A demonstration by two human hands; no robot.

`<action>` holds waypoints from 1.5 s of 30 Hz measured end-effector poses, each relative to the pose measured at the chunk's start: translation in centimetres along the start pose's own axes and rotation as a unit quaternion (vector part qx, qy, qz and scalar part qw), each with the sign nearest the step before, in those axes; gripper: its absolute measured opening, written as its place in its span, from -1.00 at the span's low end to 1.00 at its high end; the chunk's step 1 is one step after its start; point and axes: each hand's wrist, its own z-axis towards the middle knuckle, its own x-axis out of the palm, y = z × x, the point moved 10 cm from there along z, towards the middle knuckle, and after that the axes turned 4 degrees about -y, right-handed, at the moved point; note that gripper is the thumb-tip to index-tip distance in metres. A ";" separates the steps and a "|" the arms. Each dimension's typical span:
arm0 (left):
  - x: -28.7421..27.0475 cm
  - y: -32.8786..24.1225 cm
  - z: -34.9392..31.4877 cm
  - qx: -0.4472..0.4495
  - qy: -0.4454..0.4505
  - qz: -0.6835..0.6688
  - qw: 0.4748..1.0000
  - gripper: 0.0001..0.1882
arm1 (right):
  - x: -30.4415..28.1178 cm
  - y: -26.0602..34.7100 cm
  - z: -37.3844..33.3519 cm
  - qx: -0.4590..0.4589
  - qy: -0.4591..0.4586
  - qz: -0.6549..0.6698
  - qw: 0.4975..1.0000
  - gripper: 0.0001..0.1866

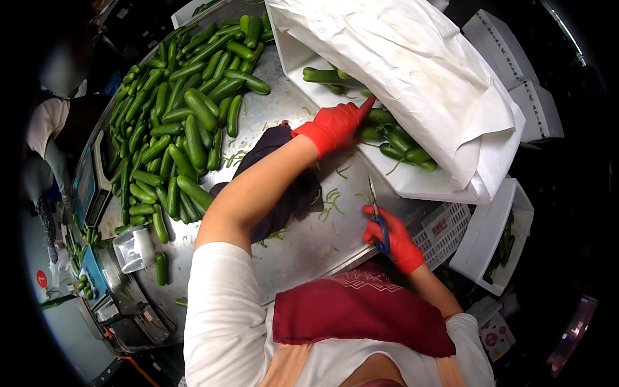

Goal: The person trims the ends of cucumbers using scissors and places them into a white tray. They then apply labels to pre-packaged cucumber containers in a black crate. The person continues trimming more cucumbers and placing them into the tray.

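- Beside the left edge of the tabletop (271, 87), a scale (97, 193); nearer the person, a clear plastic tub (134, 250) sits close to that edge.
- From the far edge down the left side, a broad heap of green cucumbers (193, 142) lies on the tabletop.
- Mid-tabletop, a crumpled dark cloth (290, 197), partly under the left forearm.
- The left hand (332, 126), gloved in red, reaches over the rim of a foam box (412, 186); its fingertips are partly hidden, so I cannot tell its grip.
- Thin green strips (331, 205) lie scattered between cloth and box.
- By the near edge, the red-gloved right hand (392, 240) is curled around blue-handled scissors (380, 226), blades pointing away from the person.
- Toward the tabletop's right end, the foam box holds more cucumbers under a white sheet (412, 77).
- Past the right edge, a white slotted basket (451, 229).
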 end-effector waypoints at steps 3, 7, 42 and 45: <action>0.0 -0.6 -0.8 -0.033 0.008 0.009 0.999 -0.16 | 0.1 0.1 -0.1 0.005 0.008 0.002 1.000 -0.48; -0.3 0.5 -3.2 -0.123 0.010 -0.112 0.986 -0.17 | 0.3 0.6 -0.2 -0.027 0.004 -0.033 0.999 -0.49; 2.4 -4.2 -29.6 -0.395 -0.045 -0.658 0.639 -0.10 | 5.0 1.5 -2.4 0.084 0.225 -0.152 0.959 -0.53; 1.8 -5.1 -29.2 -0.396 -0.051 -0.638 0.659 -0.09 | 5.7 1.7 -2.6 0.064 0.254 -0.155 0.953 -0.51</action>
